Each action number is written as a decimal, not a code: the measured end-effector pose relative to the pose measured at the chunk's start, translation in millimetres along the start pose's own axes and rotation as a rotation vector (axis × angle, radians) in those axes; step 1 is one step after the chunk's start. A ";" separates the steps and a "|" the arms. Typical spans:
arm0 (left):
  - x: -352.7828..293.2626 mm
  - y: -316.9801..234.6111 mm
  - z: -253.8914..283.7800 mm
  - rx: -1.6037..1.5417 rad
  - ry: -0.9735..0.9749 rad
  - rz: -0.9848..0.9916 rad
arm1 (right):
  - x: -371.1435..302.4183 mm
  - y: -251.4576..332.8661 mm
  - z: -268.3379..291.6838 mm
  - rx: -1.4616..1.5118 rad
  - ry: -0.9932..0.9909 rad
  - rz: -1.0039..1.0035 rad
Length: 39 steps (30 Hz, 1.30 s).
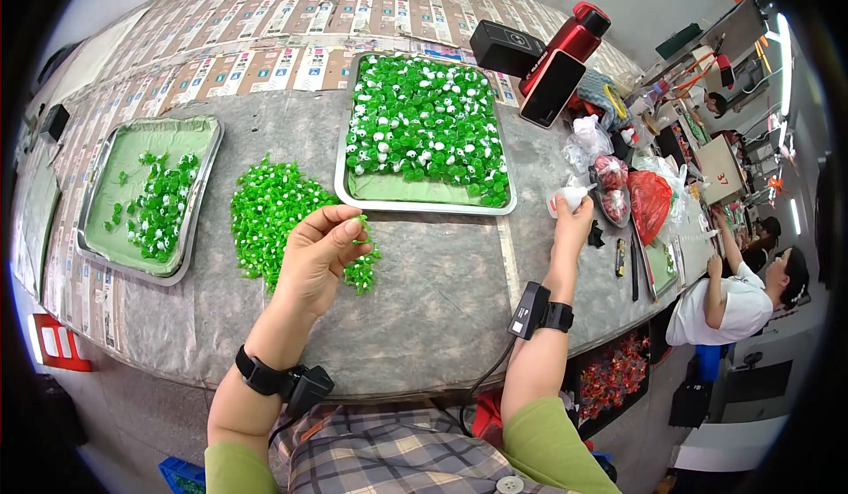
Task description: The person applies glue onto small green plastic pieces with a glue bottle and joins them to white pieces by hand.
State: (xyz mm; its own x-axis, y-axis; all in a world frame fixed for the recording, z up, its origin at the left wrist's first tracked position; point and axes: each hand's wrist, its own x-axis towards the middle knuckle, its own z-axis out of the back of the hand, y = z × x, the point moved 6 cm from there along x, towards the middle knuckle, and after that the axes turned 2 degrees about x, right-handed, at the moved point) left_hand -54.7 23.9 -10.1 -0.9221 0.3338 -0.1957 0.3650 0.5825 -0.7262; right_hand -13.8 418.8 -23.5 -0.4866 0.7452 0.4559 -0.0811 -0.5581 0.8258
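Note:
My left hand (pixel 311 263) is closed in a pinch above the loose pile, with a small green plastic piece (pixel 362 219) at its fingertips. Below and behind it spreads a heap of small green and white pieces (pixel 269 216), partly hidden by the hand. My right hand (pixel 574 220) grips a small white bottle (pixel 570 197) over the right part of the table. Between the hands, farther back, a metal tray (pixel 424 205) is nearly covered with green and white pieces. Another metal tray (pixel 102 203) at the left holds fewer of them.
A red flask (pixel 579 33), a black box (pixel 505 48) and a phone (pixel 553 88) stand at the back right. Plastic bags, one a red bag (pixel 649 203), crowd the right side. A marker (pixel 620 257) lies nearby. Another person (pixel 729 304) works farther right.

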 end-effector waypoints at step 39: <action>-3.1 11.9 -10.4 -0.025 0.141 0.111 | -161.6 183.8 -93.4 0.684 1.187 -0.198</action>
State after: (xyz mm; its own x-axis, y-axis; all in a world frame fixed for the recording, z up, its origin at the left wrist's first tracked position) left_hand -46.2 37.5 -11.3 -0.8494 0.4967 -0.1784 0.4685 0.5539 -0.6883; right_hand -31.4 161.7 23.6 -0.9866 -0.1567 0.0453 0.0354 0.0652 0.9972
